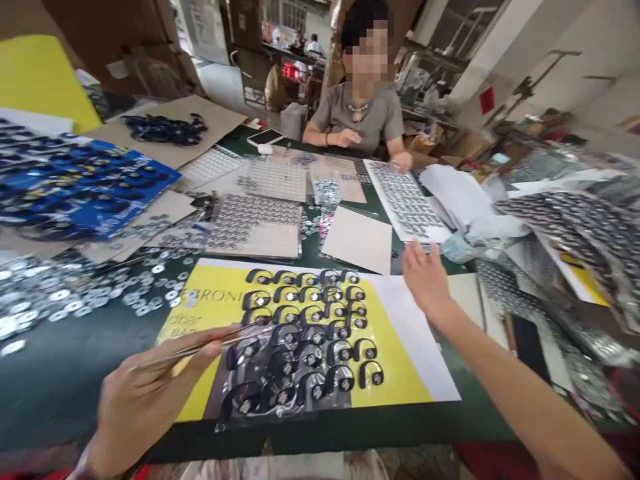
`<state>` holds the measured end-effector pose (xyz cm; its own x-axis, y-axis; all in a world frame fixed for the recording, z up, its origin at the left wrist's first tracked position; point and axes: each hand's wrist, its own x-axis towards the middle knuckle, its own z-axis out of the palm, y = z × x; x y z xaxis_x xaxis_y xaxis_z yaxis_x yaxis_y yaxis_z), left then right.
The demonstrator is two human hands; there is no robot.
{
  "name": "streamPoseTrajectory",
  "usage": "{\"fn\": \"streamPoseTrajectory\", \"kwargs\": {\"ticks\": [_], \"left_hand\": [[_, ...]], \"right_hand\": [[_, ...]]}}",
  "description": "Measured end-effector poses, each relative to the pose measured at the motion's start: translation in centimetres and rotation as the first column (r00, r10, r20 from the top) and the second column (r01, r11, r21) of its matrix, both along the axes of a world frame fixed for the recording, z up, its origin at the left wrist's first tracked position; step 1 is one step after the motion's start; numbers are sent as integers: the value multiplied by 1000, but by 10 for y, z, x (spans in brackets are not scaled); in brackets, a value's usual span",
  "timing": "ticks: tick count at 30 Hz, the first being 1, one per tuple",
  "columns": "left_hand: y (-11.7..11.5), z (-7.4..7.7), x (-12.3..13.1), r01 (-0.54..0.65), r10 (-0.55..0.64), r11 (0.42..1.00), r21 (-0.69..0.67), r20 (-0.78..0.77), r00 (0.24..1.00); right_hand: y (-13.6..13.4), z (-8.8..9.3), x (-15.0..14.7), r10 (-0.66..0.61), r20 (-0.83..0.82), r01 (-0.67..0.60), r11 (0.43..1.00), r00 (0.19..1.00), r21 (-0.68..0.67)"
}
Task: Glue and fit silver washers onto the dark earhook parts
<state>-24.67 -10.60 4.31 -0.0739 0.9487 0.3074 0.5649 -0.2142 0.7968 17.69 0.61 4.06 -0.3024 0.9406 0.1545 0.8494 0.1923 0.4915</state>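
My left hand (150, 393) is closed around a pair of metal tweezers (235, 339). Their tips reach over the left side of several rows of black curved hook-shaped pieces (313, 357), each with a round metallic spot. Clear plastic film covers part of these rows, which lie on a yellow and white printed sheet (400, 360). Stretched forward, my right hand (425, 277) has its fingers extended at the near end of a white sheet with rows of small grey parts (400, 193). Whether the fingertips touch that sheet, I cannot tell.
Loose metal washers (65, 300) spread over the left of the green table (75, 387). A blank beige card (360, 237) and a board of small parts (250, 217) lie ahead. Opposite sits another person (367, 117), one hand at the white sheet's far end. Stacked sheets (575, 227) are at right.
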Motion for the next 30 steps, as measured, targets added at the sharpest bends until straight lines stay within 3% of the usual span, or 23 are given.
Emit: {"fn": "streamPoseTrajectory", "kwargs": {"ticks": [1,3,5,7,9,10,11,12,13,15,16,18,21,26,30], "left_hand": [[2,2,3,66,-63,998,20,-125,990],[6,2,6,222,-202,973,70,-219,955],[8,-2,5,338,-296,934,114,-283,912],[11,-7,4,425,-344,895,138,-396,852],[15,-10,4,494,-356,856,155,-517,778],[18,-11,5,528,-353,830,180,-562,747],[21,-12,8,562,-349,799,211,-599,721],[25,-12,11,598,-344,763,245,-629,697],[28,-12,15,630,-336,724,280,-655,677],[32,-11,22,678,-315,657,330,-698,644],[33,-11,25,690,-305,637,343,-710,634],[34,-12,30,693,-295,622,364,-712,638],[34,-15,32,694,-308,620,365,-701,644],[36,-21,34,709,-329,610,353,-702,632],[34,-23,36,699,-328,629,341,-699,635]], "right_hand": [[14,-11,12,-43,52,43,999,998,-1],[34,-28,35,-71,60,72,997,996,-7],[47,-33,52,-70,21,70,997,997,-16],[54,-25,60,-76,-12,76,997,997,15],[53,-8,49,-76,-110,88,990,991,114],[51,0,35,-67,-192,101,981,979,168],[46,7,17,0,-409,104,967,912,231],[40,11,-6,75,-651,130,956,755,261],[32,13,-32,119,-831,90,976,544,199],[13,10,-85,18,-998,-134,991,65,9],[3,5,-109,-88,-991,-233,971,-99,-63],[-14,-8,-145,-239,-933,-362,923,-268,-132],[-31,-29,-169,-272,-906,-379,915,-325,-139],[-36,-53,-169,-114,-934,-292,956,-338,-11],[-36,-61,-169,-48,-960,-300,953,-275,38]]}}
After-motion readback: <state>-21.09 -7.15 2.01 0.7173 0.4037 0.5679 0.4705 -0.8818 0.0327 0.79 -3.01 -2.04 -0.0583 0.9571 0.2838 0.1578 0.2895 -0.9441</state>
